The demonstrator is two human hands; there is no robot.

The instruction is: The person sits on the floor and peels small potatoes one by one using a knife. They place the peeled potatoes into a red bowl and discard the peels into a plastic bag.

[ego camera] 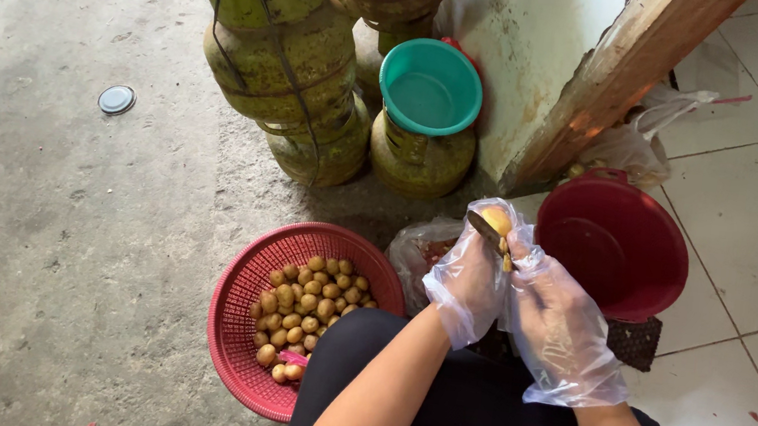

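both gloved hands raised together, left hand (pixel 470 276) and right hand (pixel 561 329) curled closed

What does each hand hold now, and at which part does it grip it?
The left hand holds a small yellow potato from below, at its fingertips. The right hand holds a knife; its grip covers the handle, and the blade lies against the potato.

One head-worn camera looks steeply down, close over the gloved hands, apparently tilted slightly forward.

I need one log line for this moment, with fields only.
left hand: holds small potato | right hand: knife on potato | both in clear gloves | red basket: potatoes | red bucket
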